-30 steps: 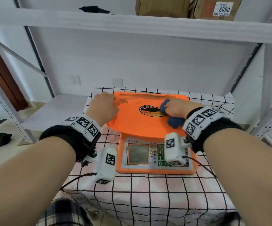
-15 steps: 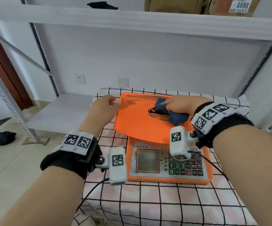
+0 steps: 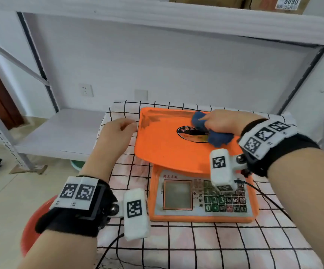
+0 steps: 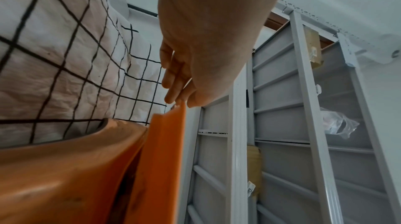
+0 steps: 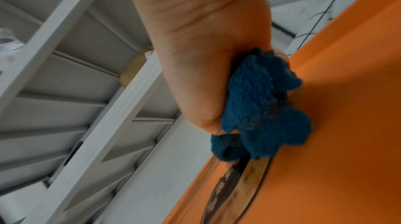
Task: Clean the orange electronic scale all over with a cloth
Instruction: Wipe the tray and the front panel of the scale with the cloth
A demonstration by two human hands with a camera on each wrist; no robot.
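The orange scale point(image 3: 167, 150) stands on a checked tablecloth, with its keypad and display facing me. Dark smears mark the far left of its platter. My right hand point(image 3: 223, 121) grips a bunched blue cloth point(image 3: 217, 137) and presses it on the platter by the oval logo point(image 3: 188, 132). The right wrist view shows the cloth point(image 5: 260, 107) squeezed in my right hand point(image 5: 206, 56) against the platter point(image 5: 347, 124). My left hand point(image 3: 118, 136) is beside the platter's far left corner. In the left wrist view its fingertips point(image 4: 171, 93) touch the edge of the platter point(image 4: 165, 142).
The checked tablecloth point(image 3: 196, 245) covers the table out to its near edge. A low grey shelf point(image 3: 60, 131) lies to the left, and a rack beam point(image 3: 157, 16) with cardboard boxes runs overhead. A red stool point(image 3: 29, 230) sits at lower left.
My left hand has slid off the platter's top to its left edge. My right hand has carried the cloth toward the platter's far side.
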